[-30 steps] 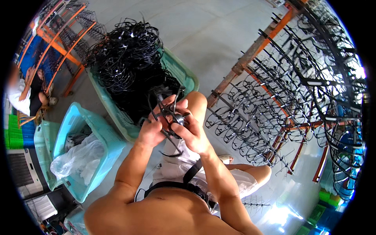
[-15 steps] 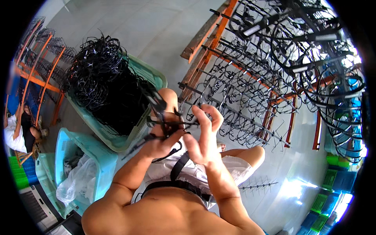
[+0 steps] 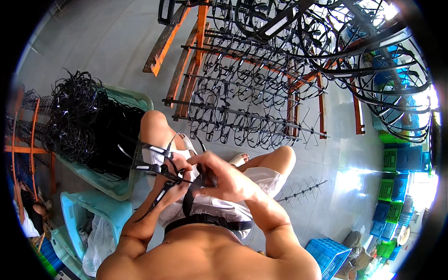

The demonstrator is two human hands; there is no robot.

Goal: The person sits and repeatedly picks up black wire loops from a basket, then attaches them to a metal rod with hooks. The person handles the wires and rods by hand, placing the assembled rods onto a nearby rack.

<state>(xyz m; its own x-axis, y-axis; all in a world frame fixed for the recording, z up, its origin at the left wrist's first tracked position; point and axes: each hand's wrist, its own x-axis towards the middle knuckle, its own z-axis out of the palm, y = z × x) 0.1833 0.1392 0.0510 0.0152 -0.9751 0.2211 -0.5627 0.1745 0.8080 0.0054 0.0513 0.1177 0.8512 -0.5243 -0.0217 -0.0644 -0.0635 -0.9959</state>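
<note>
The person sits on the floor with both hands meeting over the lap, and the thing in hand is a bundle of black plastic frame pieces [image 3: 156, 170] — thin curved strips with flat arms. The left hand [image 3: 175, 179] has its grip closed around the bundle at the right-hand end, so the pieces fan out from the fist toward the person's left and slightly upward, over the raised left knee; one strip droops down along the left forearm. The long axis of the bundle therefore runs roughly sideways, left to right, ending at the point where the two hands meet.

The right hand [image 3: 224, 179] lies just beside the left, touching it or nearly so, with fingers curled over a dark piece [image 3: 208, 176] between the hands — its grip looks closed, though what exactly the fingers pinch is hidden by the knuckles. The right hand is at the near end of the bundle; the free ends are well away from it.

To the person's left stands a green basket [image 3: 140, 100] heaped with black frames [image 3: 79, 116]. Ahead, an orange rack [image 3: 186, 79] carries rows of hung frames, well apart from both hands
</note>
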